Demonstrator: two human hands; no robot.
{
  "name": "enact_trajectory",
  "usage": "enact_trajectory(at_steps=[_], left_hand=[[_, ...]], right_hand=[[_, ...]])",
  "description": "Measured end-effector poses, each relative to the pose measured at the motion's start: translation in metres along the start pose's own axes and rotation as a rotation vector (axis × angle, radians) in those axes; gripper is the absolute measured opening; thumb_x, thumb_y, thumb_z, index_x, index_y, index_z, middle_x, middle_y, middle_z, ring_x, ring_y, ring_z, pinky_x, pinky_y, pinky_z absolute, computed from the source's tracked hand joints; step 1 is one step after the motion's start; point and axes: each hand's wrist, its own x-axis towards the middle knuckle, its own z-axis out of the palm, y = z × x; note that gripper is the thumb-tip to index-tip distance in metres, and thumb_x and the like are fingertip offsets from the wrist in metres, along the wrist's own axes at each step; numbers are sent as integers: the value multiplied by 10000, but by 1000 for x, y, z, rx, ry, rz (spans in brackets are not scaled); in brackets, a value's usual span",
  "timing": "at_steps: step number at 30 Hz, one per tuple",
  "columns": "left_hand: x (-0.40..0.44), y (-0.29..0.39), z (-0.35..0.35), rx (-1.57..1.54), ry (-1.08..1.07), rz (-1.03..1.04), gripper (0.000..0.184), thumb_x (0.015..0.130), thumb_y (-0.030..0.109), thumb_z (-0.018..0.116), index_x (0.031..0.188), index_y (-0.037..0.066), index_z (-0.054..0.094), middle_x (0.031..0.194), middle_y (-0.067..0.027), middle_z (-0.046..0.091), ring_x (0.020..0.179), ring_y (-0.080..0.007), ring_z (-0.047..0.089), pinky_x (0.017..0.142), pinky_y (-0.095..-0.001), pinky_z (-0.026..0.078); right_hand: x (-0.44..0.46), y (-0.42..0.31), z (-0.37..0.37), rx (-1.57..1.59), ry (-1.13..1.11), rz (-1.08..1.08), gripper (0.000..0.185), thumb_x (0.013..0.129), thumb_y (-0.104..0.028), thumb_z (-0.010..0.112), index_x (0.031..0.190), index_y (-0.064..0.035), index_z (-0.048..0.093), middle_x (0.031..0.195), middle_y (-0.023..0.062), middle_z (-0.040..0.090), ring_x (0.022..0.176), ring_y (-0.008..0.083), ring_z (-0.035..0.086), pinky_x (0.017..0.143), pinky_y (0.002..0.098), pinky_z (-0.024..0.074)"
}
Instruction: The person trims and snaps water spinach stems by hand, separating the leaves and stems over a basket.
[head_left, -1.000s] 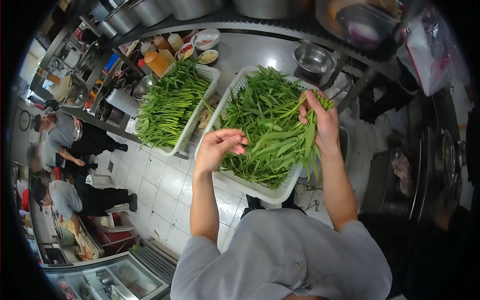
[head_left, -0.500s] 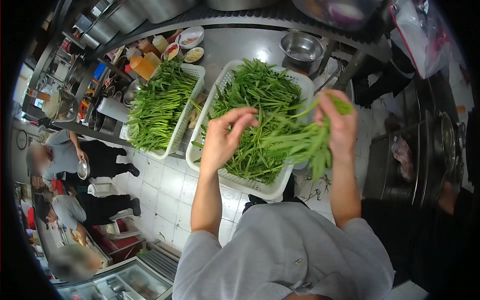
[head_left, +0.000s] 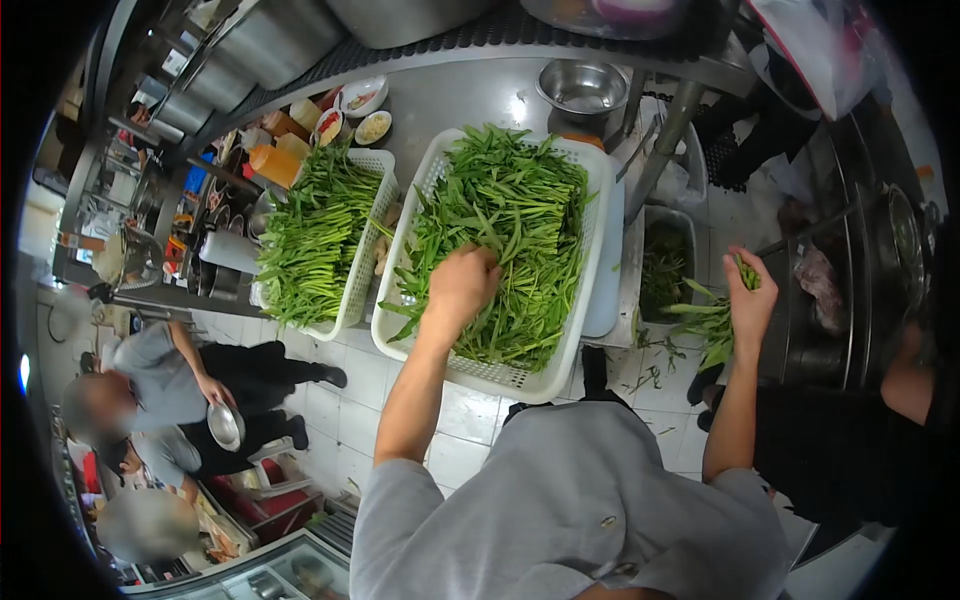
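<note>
My right hand (head_left: 752,290) is closed around a small bunch of greens (head_left: 708,328), out to the right of the baskets and above the floor. The bunch has bright green stems poking up by my thumb, and its leaves hang down to the left — long, thin and pointy. My left hand (head_left: 463,288) is curled over the big heap of greens (head_left: 535,215), with its fingers down at the leaves. I can't tell if they are pinching any.

The heap lies in a white basket (head_left: 597,240) right in front of me. Its leaves are flat and floppy, and they cross over each other every which way. The basket is hard plastic, like a box with round corners and lots of little holes.

Just to its left is another white basket (head_left: 362,258), full of long stalks (head_left: 315,230) — smooth, skinny and mostly lined up side by side. The table (head_left: 460,90) is shiny gray metal. On it sits a round metal bowl (head_left: 583,90), smooth and shiny too. The floor (head_left: 470,410) has pale square tiles.
</note>
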Motion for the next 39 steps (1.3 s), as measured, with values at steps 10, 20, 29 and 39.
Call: enact_trajectory(at_steps=[10,20,29,39], left_hand=[[-12,49,-69,-420,182,38,149,854,64,710,976,-19,688,854,-159,699,752,-260,692,685,-343,536],[0,45,-48,-489,100,20,195,905,152,695,995,-21,688,870,-108,716,769,-162,684,713,-306,543],[16,1,-33,-661,-24,-126,141,895,126,694,992,24,707,872,-64,727,785,-129,661,720,-281,522],[26,65,-65,-933,-218,46,185,930,138,674,1043,-8,690,901,-39,712,805,-89,632,720,-238,504]], right_hand=[[-35,-142,71,147,-463,-734,235,810,-89,765,1037,-48,720,792,98,693,653,228,664,587,312,515],[-15,-139,91,147,-456,-539,155,807,-103,779,892,12,717,768,101,652,674,194,640,614,294,493],[-9,-105,51,295,-367,-174,156,847,-5,684,999,25,701,888,52,686,769,81,597,695,226,477],[-25,-132,126,360,-711,-129,291,840,-211,792,973,34,707,779,20,682,711,52,572,633,228,480]])
